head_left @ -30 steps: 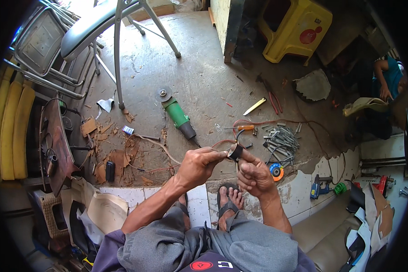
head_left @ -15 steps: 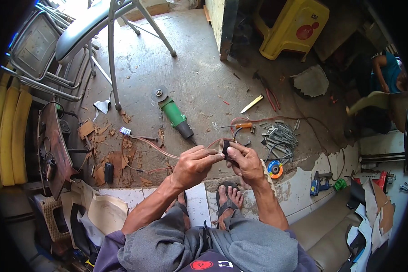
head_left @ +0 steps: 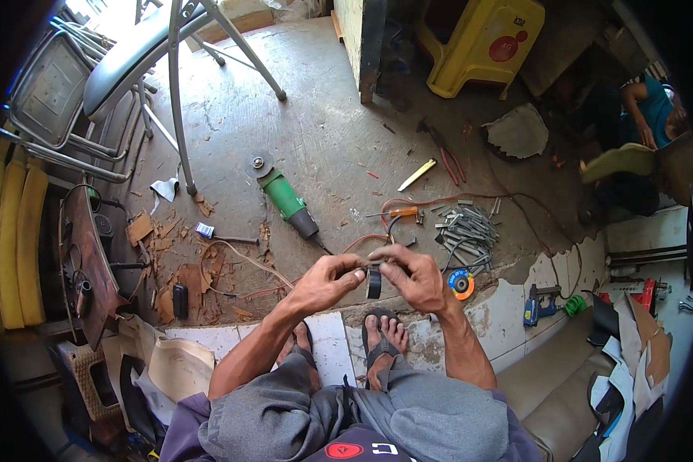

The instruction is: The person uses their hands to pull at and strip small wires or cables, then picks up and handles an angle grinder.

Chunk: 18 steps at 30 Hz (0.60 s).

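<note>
A roll of black tape (head_left: 374, 284) hangs on edge between my two hands, above the floor in front of my feet. From its left, the thumb and fingers of my left hand (head_left: 325, 280) pinch at its upper edge. My right hand (head_left: 416, 277) is closed at the right side of the same edge, fingertips curled toward the left ones. Whether a loose strip of tape is between the fingertips is too small to tell. Beyond the hands, a green angle grinder (head_left: 287, 202) lies on the floor, its dark cord running toward them.
A screwdriver (head_left: 405, 212), a pile of metal pieces (head_left: 468, 235), a flap disc (head_left: 461, 284), a yellow cutter (head_left: 417, 175) and pliers (head_left: 448, 158) lie around. A folding chair (head_left: 179, 92) stands far left, a yellow stool (head_left: 481, 58) far right. Another person (head_left: 645, 108) sits at right.
The tape roll has turned from facing left to hanging edge-on below my fingertips. My hands have shifted slightly, the left one lower. The whole view has moved a little.
</note>
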Tool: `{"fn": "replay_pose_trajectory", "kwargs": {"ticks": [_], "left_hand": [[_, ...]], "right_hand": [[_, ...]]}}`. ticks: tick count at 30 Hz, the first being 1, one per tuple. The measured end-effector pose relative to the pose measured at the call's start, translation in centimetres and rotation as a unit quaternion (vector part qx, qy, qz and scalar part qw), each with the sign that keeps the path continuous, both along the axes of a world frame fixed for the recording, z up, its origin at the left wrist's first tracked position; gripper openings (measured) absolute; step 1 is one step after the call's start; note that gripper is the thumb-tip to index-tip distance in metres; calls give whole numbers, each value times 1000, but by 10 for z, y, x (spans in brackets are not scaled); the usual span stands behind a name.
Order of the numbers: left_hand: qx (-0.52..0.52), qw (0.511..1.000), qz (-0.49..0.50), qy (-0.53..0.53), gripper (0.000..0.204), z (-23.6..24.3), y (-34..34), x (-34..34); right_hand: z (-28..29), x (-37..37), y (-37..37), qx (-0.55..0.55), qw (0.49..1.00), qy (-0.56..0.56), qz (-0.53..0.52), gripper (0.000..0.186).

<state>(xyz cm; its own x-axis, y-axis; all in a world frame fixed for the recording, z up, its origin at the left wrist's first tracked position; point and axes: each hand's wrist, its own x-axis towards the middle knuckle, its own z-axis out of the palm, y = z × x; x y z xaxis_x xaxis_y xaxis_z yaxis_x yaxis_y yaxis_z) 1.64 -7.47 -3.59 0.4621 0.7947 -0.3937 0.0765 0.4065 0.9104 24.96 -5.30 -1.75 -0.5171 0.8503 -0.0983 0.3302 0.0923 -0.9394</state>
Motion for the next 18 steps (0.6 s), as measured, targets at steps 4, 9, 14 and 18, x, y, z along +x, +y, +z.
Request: {"fn": "replay_pose_trajectory", "kwargs": {"ticks": [4, 9, 14, 18], "left_hand": [[28, 996, 34, -78, 45, -8, -5, 4], [185, 966, 48, 172, 30, -5, -7, 14], [168, 966, 172, 98, 28, -11, -15, 23], [39, 981, 157, 105, 30, -20, -9, 15]], "right_hand": [[9, -4, -9, 36, 999, 21, -1, 34], [-7, -7, -15, 125, 991, -42, -10, 23], [-7, -3, -12, 44, 999, 18, 3, 17], [-4, -6, -18, 119, 993, -8, -18, 13]]}}
